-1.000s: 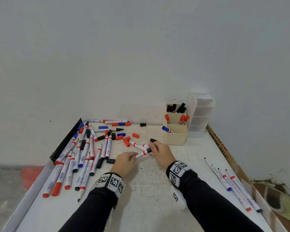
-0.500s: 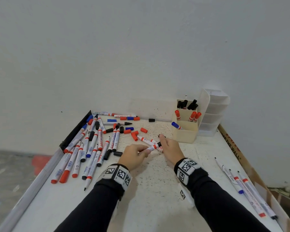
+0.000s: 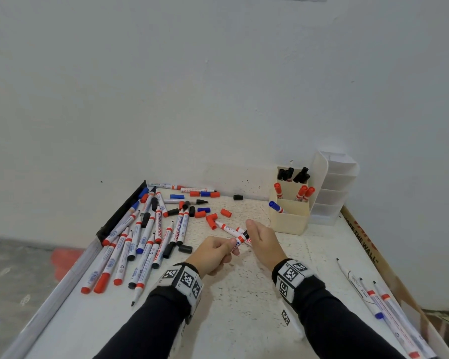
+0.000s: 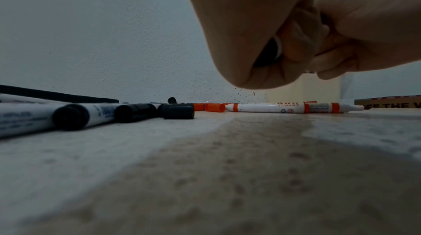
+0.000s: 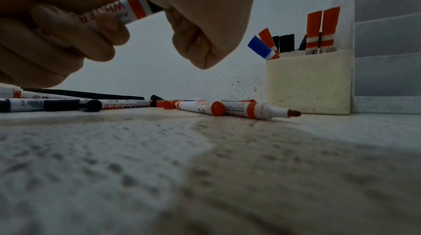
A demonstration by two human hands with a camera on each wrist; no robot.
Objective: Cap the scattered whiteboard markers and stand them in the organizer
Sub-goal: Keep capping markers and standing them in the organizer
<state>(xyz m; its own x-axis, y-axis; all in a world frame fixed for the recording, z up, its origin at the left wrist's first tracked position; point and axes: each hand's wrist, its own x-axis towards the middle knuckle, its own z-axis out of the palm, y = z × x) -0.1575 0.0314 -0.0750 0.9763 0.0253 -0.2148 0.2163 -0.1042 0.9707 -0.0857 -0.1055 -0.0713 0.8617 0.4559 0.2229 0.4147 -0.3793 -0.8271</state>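
My left hand [image 3: 215, 251] grips a white marker with a red band [image 3: 240, 240] by its barrel, held just above the table. My right hand [image 3: 263, 238] meets the marker's black end [image 5: 153, 7], fingers curled round it; the cap itself is mostly hidden. The cream organizer [image 3: 289, 220] stands at the back right with black, red and one blue capped marker in it. An uncapped red marker [image 5: 257, 110] lies just beyond my hands. A heap of markers [image 3: 145, 237] and loose caps [image 3: 210, 220] covers the left of the table.
A clear stepped organizer [image 3: 332, 193] stands against the wall right of the cream one. Three markers [image 3: 373, 299] lie near the table's right edge. A black strip [image 3: 122, 211] borders the left edge. A loose black cap [image 3: 237, 197] lies near the back wall.
Both hands stayed together on the same marker and lifted slightly. The head view shifted, so the table sits lower and more to the right.
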